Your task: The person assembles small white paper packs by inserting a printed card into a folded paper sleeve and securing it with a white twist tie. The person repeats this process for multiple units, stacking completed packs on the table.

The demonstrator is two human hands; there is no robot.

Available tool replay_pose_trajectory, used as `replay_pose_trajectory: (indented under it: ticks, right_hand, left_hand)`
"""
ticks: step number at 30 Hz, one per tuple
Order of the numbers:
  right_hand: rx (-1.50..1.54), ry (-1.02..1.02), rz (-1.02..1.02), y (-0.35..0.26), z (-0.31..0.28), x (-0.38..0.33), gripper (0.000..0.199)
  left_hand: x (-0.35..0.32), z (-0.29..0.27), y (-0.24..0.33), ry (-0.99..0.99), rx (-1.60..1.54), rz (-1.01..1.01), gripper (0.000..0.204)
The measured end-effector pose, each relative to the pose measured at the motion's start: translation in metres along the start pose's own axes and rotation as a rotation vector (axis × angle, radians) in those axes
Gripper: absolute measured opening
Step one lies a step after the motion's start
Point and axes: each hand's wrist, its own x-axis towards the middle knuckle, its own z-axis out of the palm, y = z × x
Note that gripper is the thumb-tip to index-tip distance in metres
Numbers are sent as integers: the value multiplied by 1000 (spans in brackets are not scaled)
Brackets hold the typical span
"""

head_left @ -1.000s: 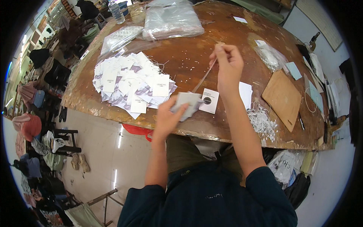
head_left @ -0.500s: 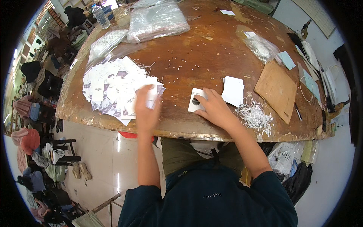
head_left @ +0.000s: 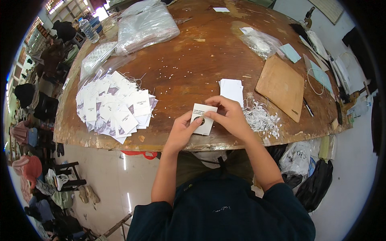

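Tag [head_left: 203,119]: a small white card with a dark round mark near its lower edge, lying at the near edge of the table [head_left: 193,60], directly in front of you. Your left hand [head_left: 181,130] sits at the tag's 8 o'clock, thumb and forefinger pinching its lower left edge. Your right hand [head_left: 230,116] sits at the tag's 3 o'clock, fingers curled, fingertips pressed on the tag's top and right side; whether a string is pinched between them cannot be told. Blank cards [head_left: 232,88], a small white stack, lie at 1 o'clock of the tag, just beyond your right hand. Strings [head_left: 262,118], a loose white heap, lie at 3 o'clock, touching the far side of your right wrist. Finished tags [head_left: 114,106], a spread pile with threads showing, lie at 9 o'clock, well apart from the left hand. Board [head_left: 280,86], a brown square, lies at 2 o'clock beyond the strings. Clear bags [head_left: 146,26] sit at 11 o'clock, at the table's far side. Smaller bag [head_left: 259,40] sits at 1 o'clock, far side.
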Motion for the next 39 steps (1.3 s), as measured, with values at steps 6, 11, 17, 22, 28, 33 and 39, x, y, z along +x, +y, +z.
replay_pose_trajectory:
  ticks: [6,11,17,22,28,33,39]
  right_hand:
    - [-1061,75,-1,22,-75,8,78]
    - [-937,-25,54,44,-90,8,78]
    - [-895,-42,-28,39,-96,11,73]
    - [-845,-51,-6,40,-101,13,67]
    - [-766,28,-58,38,-102,13,59]
    - [-855,215,-261,24,-95,5,56]
    - [-744,54,-50,27,-96,15,61]
  left_hand:
    - [0,5,-5,55,-249,-24,30]
    - [0,2,-5,41,-269,-35,28]
    - [-1,2,-5,76,-324,-29,30]
    - [0,0,-8,53,-310,-20,30]
    - [-1,-1,-5,84,-320,-27,33]
    - [-2,1,1,124,-322,-1,36]
    - [-1,2,1,139,-291,-16,38]
